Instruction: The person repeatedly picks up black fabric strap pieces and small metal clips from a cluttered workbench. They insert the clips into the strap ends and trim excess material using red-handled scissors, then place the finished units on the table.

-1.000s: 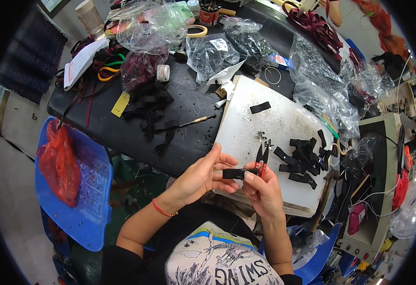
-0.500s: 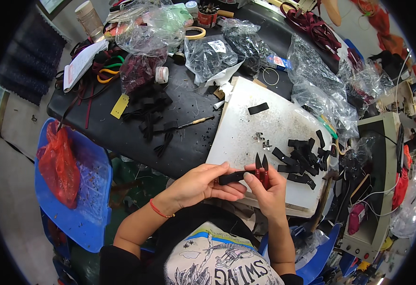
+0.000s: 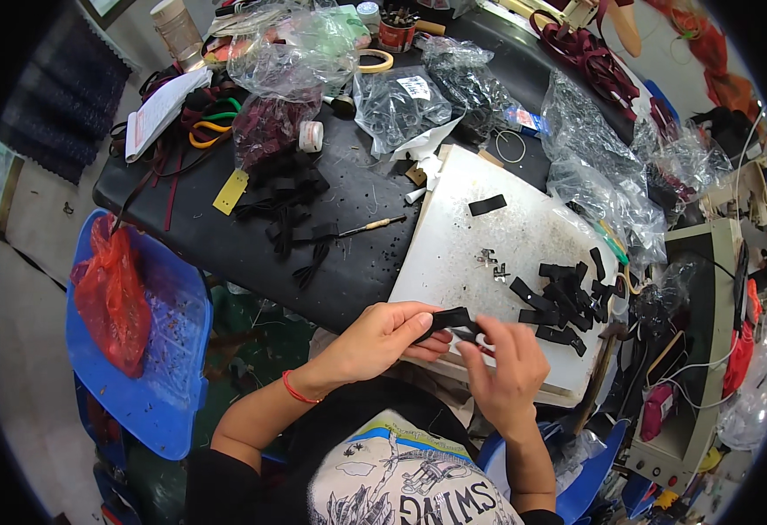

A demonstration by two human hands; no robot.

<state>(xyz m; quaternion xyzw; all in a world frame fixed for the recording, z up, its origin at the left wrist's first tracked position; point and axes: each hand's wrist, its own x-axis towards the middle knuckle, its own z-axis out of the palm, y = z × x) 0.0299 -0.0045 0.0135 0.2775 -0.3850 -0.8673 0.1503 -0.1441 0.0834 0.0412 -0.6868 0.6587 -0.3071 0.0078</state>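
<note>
A black fabric strap piece (image 3: 450,318) is pinched between the thumb and fingers of my left hand (image 3: 383,339), just over the near edge of the white board. My right hand (image 3: 513,366) is curled at the strap's right end, somewhat blurred. Within it are small red-handled snips (image 3: 467,333), mostly hidden by the fingers, with the blades toward the strap. On the board (image 3: 445,241), beyond my hands, lie small metal clips (image 3: 494,264). To their right is a loose pile of short black strap pieces (image 3: 563,297). One single black piece (image 3: 489,206) lies farther back.
A wooden-handled pointed tool (image 3: 373,226) and bundled black straps (image 3: 283,197) rest on the black table (image 3: 348,280). Plastic bags (image 3: 401,101) crowd its back. A blue chair (image 3: 169,350) holding a red bag stands left. At right is a grey metal-framed machine (image 3: 694,350).
My right hand has turned, bringing the snips from upright down toward the strap. The strap is now raised and bent between my hands. The whole view has shifted slightly.
</note>
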